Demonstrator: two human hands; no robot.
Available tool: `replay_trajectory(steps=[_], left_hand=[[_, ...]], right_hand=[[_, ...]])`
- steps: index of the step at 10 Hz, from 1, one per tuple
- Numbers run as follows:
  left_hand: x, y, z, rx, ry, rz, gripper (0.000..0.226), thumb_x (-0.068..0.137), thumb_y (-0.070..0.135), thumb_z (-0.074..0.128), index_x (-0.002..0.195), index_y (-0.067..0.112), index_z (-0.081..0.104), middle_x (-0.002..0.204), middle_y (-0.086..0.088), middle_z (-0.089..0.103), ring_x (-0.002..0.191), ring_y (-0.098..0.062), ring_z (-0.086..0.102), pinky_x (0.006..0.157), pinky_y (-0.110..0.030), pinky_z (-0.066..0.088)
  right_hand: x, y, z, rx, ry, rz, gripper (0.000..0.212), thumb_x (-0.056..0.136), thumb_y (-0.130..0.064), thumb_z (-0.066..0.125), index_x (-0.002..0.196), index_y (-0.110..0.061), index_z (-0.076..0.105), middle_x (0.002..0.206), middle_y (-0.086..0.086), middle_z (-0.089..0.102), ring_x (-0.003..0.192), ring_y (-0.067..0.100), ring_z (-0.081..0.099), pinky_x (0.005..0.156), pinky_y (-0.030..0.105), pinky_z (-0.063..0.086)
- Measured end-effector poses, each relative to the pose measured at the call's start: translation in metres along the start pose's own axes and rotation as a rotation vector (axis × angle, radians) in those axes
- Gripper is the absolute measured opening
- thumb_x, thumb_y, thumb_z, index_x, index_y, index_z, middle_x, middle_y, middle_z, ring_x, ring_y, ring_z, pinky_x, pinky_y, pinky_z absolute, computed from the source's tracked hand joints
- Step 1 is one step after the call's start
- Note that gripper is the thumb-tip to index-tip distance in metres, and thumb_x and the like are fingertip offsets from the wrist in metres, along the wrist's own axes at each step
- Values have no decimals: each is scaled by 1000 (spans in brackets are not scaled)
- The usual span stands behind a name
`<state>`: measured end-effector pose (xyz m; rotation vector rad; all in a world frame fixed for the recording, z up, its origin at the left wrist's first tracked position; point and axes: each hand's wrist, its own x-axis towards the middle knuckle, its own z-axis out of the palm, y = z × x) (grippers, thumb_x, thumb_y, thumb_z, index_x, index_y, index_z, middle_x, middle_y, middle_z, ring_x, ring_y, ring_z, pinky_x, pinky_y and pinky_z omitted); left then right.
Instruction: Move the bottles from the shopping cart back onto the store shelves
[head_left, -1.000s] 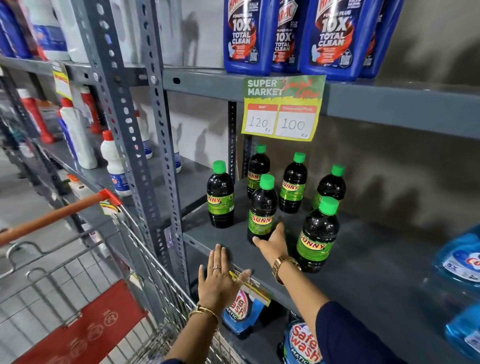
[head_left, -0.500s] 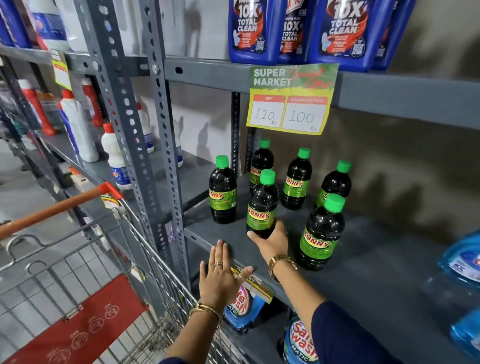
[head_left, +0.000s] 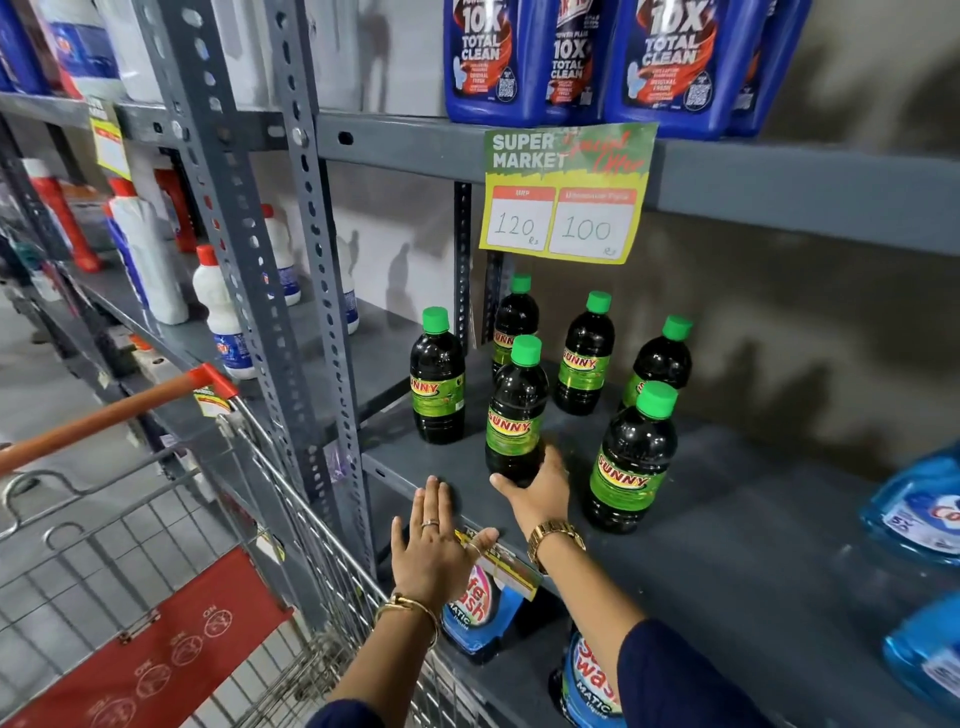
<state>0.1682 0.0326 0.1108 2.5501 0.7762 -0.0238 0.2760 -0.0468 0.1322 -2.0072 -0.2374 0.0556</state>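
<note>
Several dark Sunny bottles with green caps stand upright on the grey shelf (head_left: 737, 525). My right hand (head_left: 537, 493) wraps around the base of the front middle bottle (head_left: 516, 415), which rests on the shelf. Another bottle (head_left: 631, 462) stands just right of that hand, and one (head_left: 436, 384) stands to the left. My left hand (head_left: 434, 553) lies flat and open on the shelf's front edge, beside a yellow price tag (head_left: 506, 564). The wire shopping cart (head_left: 306, 525) sits at lower left; I see no bottles in its visible part.
A perforated steel upright (head_left: 311, 291) separates this bay from the left one, which holds white bottles. A price sign (head_left: 566, 197) hangs from the upper shelf, under blue cleaner bottles. Blue detergent pouches (head_left: 914, 514) lie at right; detergent packs sit on the shelf below.
Both hands stay where they were, the right on the middle bottle's base and the left on the shelf edge. The view has shifted slightly.
</note>
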Motion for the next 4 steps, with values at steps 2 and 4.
replay_trajectory(steps=[2, 4], left_hand=[[-5, 8, -5, 114, 16, -42, 89, 85, 69, 22, 148, 15, -10, 159, 2, -15, 147, -13, -10, 120, -45, -4], [-16, 20, -14, 144, -13, -89, 84, 89, 63, 23, 149, 13, -8, 160, -1, -12, 148, -18, -9, 120, -48, -4]], right_hand=[[-21, 5, -9, -5, -92, 22, 84, 74, -14, 75, 141, 0, 27, 145, 19, 38, 135, 28, 35, 114, 40, 28], [-48, 9, -33, -69, -180, 22, 78, 82, -18, 68, 143, 0, 23, 150, 15, 31, 137, 25, 32, 115, 36, 27]])
